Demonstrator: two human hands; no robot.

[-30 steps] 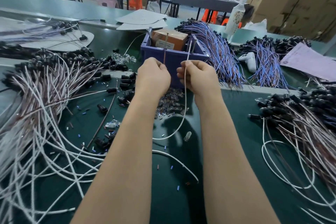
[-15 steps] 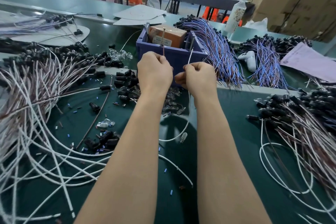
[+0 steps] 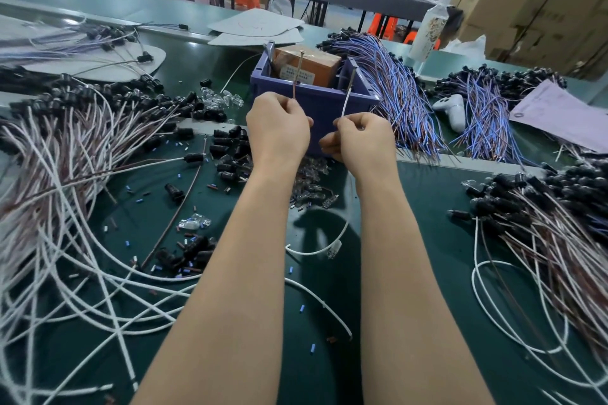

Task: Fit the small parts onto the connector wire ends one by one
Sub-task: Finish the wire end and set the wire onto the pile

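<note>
Both hands are raised side by side in front of the purple bin (image 3: 357, 94). My left hand (image 3: 278, 128) pinches a thin brown wire (image 3: 297, 76) that stands upright above its fingers. My right hand (image 3: 362, 135) pinches a white wire (image 3: 347, 97) whose stripped end points up; the rest of it loops down to the green mat, ending in a clear small part (image 3: 334, 250). A pile of clear small parts (image 3: 309, 184) lies on the mat below the hands. Whether a small part sits between the fingers is hidden.
White and brown wires with black connectors (image 3: 65, 128) are heaped on the left; a similar heap (image 3: 546, 207) lies at the right. Blue-purple wire bundles (image 3: 394, 89) lie behind the bin. Loose black connectors (image 3: 230, 148) and small sleeve bits litter the mat.
Both hands have risen slightly and drawn a little apart. The white wire's loop has been pulled up, dragging its clear end part across the mat.
</note>
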